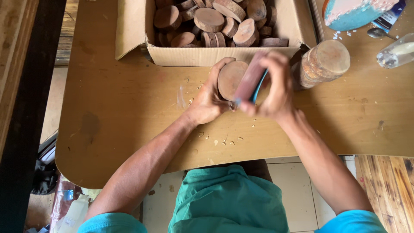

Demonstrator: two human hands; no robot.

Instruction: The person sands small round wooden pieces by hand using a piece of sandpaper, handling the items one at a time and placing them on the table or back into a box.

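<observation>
My left hand (207,101) grips a round wooden slice (230,78) on edge, just above the wooden tabletop (120,112). My right hand (276,92) holds a flat reddish-brown sanding block with a blue backing (250,82) pressed against the slice's face. Both hands meet in front of an open cardboard box (202,56) filled with several more round wooden slices (209,19).
A stack of wooden slices (323,64) lies on its side right of my hands. At the far right are a clear bottle (396,51), a spoon (379,33) and a turquoise-edged object (353,13). Pale crumbs dot the table near its front edge.
</observation>
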